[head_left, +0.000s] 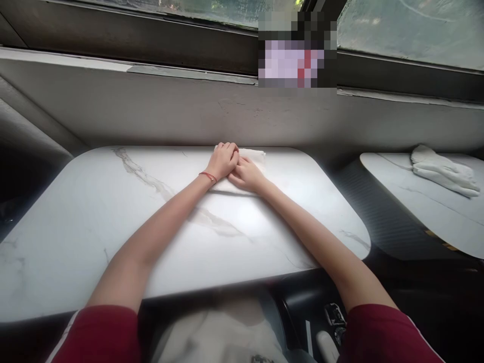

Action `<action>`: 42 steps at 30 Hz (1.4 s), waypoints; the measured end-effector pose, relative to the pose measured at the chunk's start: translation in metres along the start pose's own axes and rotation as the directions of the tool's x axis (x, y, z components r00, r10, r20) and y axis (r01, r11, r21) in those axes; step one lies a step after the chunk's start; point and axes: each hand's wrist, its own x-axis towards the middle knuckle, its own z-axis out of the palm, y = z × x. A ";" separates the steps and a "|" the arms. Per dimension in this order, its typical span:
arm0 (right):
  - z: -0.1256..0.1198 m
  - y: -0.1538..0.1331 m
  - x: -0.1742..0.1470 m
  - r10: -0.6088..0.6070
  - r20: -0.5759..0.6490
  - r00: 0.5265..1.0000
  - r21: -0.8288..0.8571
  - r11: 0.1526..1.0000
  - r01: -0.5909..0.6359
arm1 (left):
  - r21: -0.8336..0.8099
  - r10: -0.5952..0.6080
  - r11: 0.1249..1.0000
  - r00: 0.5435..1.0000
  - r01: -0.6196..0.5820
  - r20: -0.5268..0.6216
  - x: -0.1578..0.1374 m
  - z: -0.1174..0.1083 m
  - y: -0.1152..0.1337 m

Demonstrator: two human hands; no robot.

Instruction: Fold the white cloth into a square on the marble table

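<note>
Head view: white cloth point(257, 159) directly beneath the two-handed grip point(233, 164) (clenched or loose, unclear).

The head camera looks forward-down over the table point(227, 257).

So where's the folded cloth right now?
In the head view, the cloth is near the middle, under the left hand and right hand, along the far edge of the table.

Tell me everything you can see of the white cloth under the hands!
The white cloth looks soft and plain, seemingly folded in layers. It lies flat on the marbled table, near the far edge. The left hand and right hand rest on top, hiding its middle. One corner sticks out on the right.
</note>
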 end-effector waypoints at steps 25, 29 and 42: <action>-0.017 -0.144 -0.075 -0.101 -0.045 0.994 0.116 0.988 0.106 | 0.431 -0.057 0.881 0.858 -0.198 0.510 -0.086 -0.079 0.068; -0.015 -0.169 -0.081 -0.177 -0.012 0.984 0.183 0.967 0.177 | 0.494 -0.146 0.848 0.810 -0.194 0.568 -0.109 -0.087 0.087; 0.016 -0.146 0.022 -0.198 -0.003 0.980 0.251 0.949 0.192 | 0.638 -0.467 0.764 0.765 0.096 0.444 -0.059 -0.103 0.022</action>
